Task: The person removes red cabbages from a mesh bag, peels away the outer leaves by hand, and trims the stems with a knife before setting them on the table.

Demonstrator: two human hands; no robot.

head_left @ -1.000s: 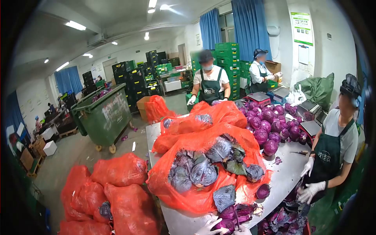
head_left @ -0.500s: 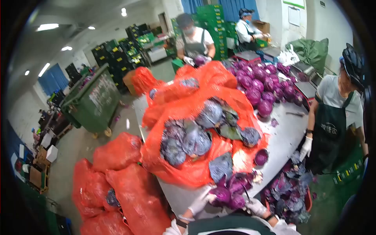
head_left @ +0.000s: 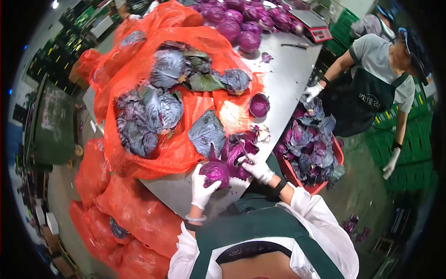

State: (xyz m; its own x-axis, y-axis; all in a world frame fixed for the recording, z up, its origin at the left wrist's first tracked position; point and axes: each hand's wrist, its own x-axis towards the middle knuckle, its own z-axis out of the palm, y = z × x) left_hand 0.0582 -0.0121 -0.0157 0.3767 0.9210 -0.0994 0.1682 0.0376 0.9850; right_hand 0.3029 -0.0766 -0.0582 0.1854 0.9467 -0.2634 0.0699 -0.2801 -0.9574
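- Shifted since half a second ago: view tipped further down, both hands now in lower middle rather than near the bottom edge; co-worker [head_left: 376, 95] at upper right has one gloved hand above the trimmings crate.
- Around: open red mesh sack [head_left: 123, 160] of blue-grey cabbages fills centre left, bulking over the steel table [head_left: 281, 67]. Bare purple heads [head_left: 251, 42] heaped at top, knife [head_left: 295, 45] near them. Red crate [head_left: 318, 189] of leaves, right of centre.
- Close by: large grey leaf [head_left: 207, 135] above the work; loose purple leaves [head_left: 238, 158] crowd between the hands.
- Purple cabbage [head_left: 217, 173]: round, glossy, pale veins, just below centre on the table's near edge.
- Left hand [head_left: 203, 186], gloved, curls round its left side, thumb below.
- Right hand [head_left: 259, 169], gloved, right of it, fingers bent at the leaves; cannot tell what they pinch.
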